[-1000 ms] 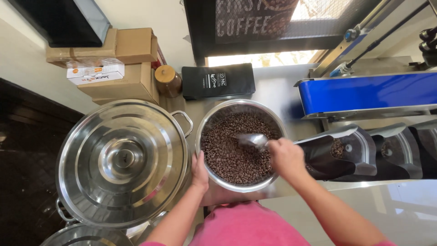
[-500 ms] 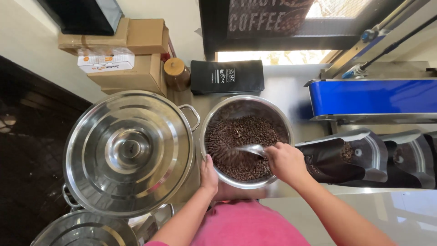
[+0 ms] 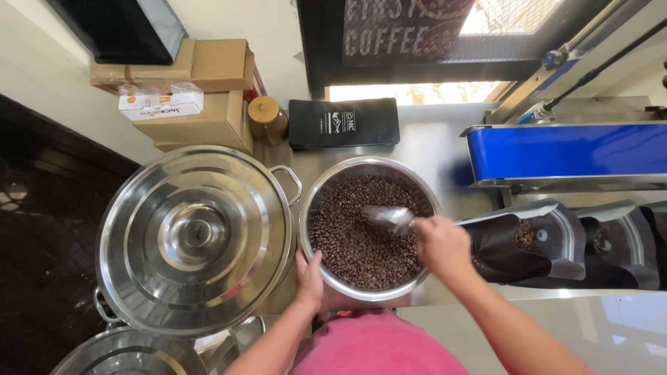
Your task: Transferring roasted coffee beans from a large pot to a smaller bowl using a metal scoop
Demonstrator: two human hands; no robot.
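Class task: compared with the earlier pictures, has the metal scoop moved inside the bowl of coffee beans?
Yes. The scoop has shifted slightly toward the bowl's right rim, held by the right hand.

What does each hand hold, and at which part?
The right hand holds a metal scoop by its handle. The left hand holds the bowl at its near rim.
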